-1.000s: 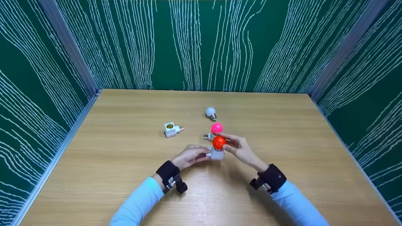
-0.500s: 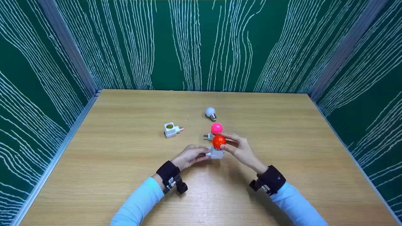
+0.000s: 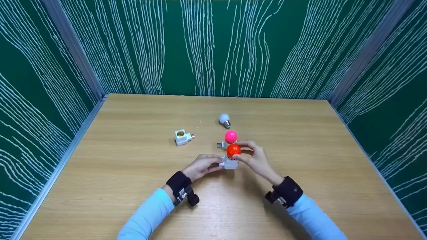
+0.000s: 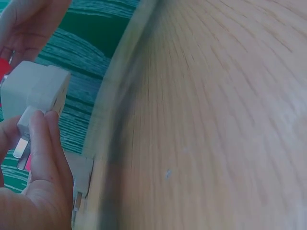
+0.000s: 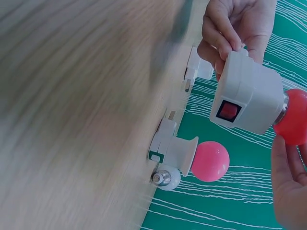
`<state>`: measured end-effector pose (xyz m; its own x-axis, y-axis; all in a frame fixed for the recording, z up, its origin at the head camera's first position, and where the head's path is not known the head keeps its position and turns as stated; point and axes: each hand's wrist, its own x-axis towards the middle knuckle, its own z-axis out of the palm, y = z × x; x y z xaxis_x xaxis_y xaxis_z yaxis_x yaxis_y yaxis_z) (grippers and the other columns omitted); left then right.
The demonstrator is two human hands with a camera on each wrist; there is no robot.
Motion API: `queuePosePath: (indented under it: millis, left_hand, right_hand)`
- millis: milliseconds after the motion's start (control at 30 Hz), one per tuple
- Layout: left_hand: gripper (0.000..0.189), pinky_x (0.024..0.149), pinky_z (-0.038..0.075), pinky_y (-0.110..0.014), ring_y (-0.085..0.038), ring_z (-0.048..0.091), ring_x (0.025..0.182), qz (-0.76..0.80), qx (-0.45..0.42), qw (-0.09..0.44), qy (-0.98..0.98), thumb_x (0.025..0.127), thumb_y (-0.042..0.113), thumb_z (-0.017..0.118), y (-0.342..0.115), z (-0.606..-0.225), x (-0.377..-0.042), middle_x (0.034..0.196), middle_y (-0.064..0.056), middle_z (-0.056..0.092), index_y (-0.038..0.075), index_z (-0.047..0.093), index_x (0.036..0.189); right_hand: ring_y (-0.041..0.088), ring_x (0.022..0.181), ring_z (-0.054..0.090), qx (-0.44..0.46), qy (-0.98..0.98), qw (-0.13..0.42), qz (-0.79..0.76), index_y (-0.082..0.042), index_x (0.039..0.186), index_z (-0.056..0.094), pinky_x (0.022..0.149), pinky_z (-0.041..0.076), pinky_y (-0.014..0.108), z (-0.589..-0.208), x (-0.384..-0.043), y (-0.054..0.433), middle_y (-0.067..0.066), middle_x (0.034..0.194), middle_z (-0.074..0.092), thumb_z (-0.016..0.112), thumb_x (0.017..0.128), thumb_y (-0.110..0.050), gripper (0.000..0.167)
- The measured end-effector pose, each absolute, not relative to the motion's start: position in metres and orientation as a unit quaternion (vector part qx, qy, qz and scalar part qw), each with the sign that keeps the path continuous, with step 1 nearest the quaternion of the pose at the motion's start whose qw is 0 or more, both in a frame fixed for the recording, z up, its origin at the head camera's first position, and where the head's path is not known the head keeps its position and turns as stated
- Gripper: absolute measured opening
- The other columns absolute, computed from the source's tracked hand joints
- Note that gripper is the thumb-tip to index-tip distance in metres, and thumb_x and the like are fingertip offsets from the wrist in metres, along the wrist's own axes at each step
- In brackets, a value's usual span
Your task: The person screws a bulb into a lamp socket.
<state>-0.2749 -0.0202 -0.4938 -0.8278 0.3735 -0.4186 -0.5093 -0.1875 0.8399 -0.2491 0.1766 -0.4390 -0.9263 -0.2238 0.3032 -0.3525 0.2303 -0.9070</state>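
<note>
My left hand [image 3: 204, 165] pinches the plug end of a white plug-in lamp socket [image 3: 230, 163]. The socket is held above the table, its metal pins showing below the fingers in the left wrist view. In the socket's mouth sits a red light bulb [image 3: 233, 151], with a strip of its metal base visible in the right wrist view. My right hand [image 3: 257, 160] grips this bulb between thumb and fingers. A red rocker switch [image 5: 229, 110] is on the socket's side. Just behind stands a pink bulb [image 3: 231, 136] in another white socket [image 5: 178, 151].
A white bulb [image 3: 224, 118] with a metal screw base lies farther back on the wooden table [image 3: 140, 186]. To the left lies a bulbless white plug-in socket [image 3: 181, 137], its opening facing up. Green patterned walls [image 3: 173, 50] enclose the back and sides.
My right hand's fingers have shifted round the red bulb: the thumb slid left along the near side, the index finger right along the far side. My left hand stays almost still.
</note>
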Motion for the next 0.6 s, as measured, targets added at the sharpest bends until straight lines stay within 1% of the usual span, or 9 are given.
queuePosePath:
  millis: [133,300,467,533,600]
  left_hand:
    - [0.037,0.084,0.056,-0.023,-0.018,0.064,0.087,0.766,-0.061,0.285,0.573,0.085,0.002,0.06,-0.021,-0.493,-0.276,0.122,-0.023,0.054,-0.009,0.051,0.12]
    - [0.037,0.084,0.056,-0.023,-0.019,0.064,0.088,0.764,-0.066,0.287,0.574,0.085,0.003,0.06,-0.022,-0.493,-0.276,0.123,-0.023,0.053,-0.009,0.051,0.12]
    - [0.035,0.08,0.057,-0.02,-0.015,0.064,0.083,0.764,-0.054,0.287,0.575,0.085,0.001,0.058,-0.022,-0.495,-0.276,0.109,-0.017,0.059,-0.01,0.052,0.117]
    - [0.034,0.078,0.057,-0.019,-0.014,0.063,0.081,0.765,-0.049,0.287,0.574,0.085,0.001,0.058,-0.022,-0.496,-0.276,0.105,-0.015,0.06,-0.011,0.052,0.116]
    - [0.034,0.078,0.057,-0.019,-0.015,0.063,0.081,0.765,-0.053,0.289,0.573,0.085,0.001,0.058,-0.022,-0.495,-0.275,0.108,-0.017,0.059,-0.01,0.052,0.116]
  right_hand:
    - [0.027,0.101,0.059,0.189,-0.786,0.056,0.586,0.011,0.107,0.059,0.092,0.054,0.033,-0.434,-0.247,0.174,0.021,0.109,0.06,0.073,0.071,0.003,0.04]
    - [0.035,0.104,0.056,0.189,-0.767,0.038,0.612,0.012,0.112,0.056,0.091,0.052,0.021,-0.434,-0.246,0.175,0.024,0.113,0.057,0.07,0.074,0.005,0.041]
    - [0.044,0.115,0.047,0.237,-0.729,0.018,0.641,0.014,0.123,0.047,0.097,0.048,0.023,-0.451,-0.257,0.182,0.03,0.125,0.048,0.064,0.08,0.005,0.047]
    - [0.04,0.118,0.046,0.259,-0.718,0.004,0.646,0.014,0.126,0.043,0.099,0.046,0.023,-0.457,-0.261,0.185,0.032,0.13,0.044,0.061,0.084,0.002,0.048]
    - [0.031,0.12,0.047,0.271,-0.711,-0.019,0.649,0.014,0.129,0.04,0.1,0.045,0.021,-0.457,-0.261,0.185,0.033,0.133,0.04,0.057,0.086,0.0,0.048]
